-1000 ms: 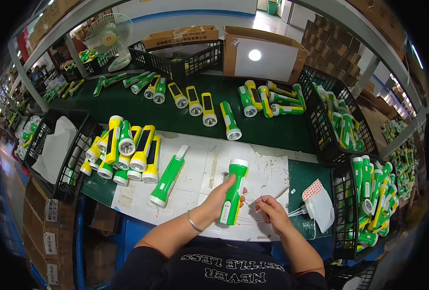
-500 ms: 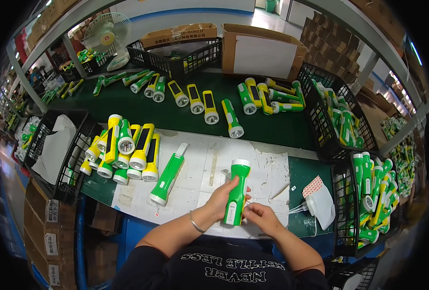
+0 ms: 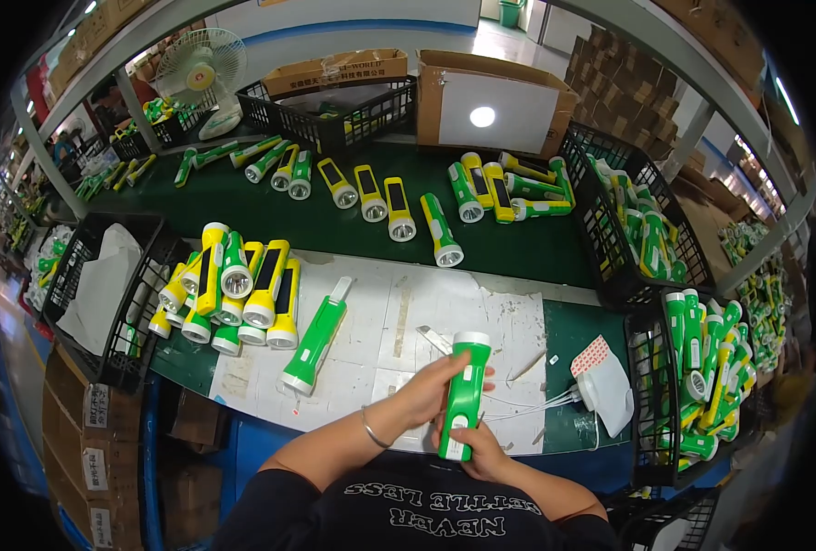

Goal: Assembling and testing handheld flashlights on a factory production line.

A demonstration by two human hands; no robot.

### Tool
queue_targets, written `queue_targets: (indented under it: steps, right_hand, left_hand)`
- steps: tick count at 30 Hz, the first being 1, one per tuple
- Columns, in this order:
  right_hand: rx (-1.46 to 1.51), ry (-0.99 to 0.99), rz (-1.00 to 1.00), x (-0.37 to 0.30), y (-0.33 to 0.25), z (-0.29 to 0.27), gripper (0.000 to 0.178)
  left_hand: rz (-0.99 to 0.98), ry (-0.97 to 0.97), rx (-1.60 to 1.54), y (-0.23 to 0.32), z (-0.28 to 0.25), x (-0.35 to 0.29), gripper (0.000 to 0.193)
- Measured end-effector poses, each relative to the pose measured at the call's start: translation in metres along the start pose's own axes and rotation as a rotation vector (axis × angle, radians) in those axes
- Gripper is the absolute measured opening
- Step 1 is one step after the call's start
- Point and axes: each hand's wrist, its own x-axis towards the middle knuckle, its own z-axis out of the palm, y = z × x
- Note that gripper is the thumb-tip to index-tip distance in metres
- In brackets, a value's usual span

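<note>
A green flashlight [image 3: 466, 398] with a white head stands tilted in my hands over the white work sheet, its head pointing away from me. My left hand [image 3: 435, 393] is closed round its upper body. Lower down, my right hand [image 3: 486, 455] grips the handle end, thumb on its face. A bright round spot of light [image 3: 482, 117] shows on the white paper fixed to the cardboard box at the back. To the left of my hands lies another green flashlight [image 3: 318, 342] with a pale strip sticking out of its end. Beyond my left hand sits a small whitish strip [image 3: 433, 339].
Stacked yellow and green flashlights [image 3: 242, 292] lie at the left beside a black crate [image 3: 141, 317]. A flashlight row [image 3: 369, 195] runs across the green bench. Filled black crates [image 3: 651, 395] stand at the right. A white device with cables [image 3: 604, 390] lies near them.
The flashlight has moved slightly right and toward me. My right hand has gone from touching its side to gripping the handle. A bright spot has appeared on the white paper.
</note>
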Motion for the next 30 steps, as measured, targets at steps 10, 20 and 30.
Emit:
queue_targets:
  steps: [10,20,30]
  right_hand:
    - [-0.375,-0.035,0.123,-0.01,0.008,0.007,0.018]
    - [-0.21,-0.09,0.048,-0.01,0.011,0.007,0.017]
    - [-0.202,-0.109,0.085,-0.004,0.008,0.002,0.019]
  left_hand:
    - [-0.044,0.12,-0.038,0.022,0.003,0.013,0.038]
    - [-0.167,0.037,-0.206,0.019,-0.002,0.011,0.039]
    - [-0.113,0.035,-0.277,0.015,-0.003,0.005,0.038]
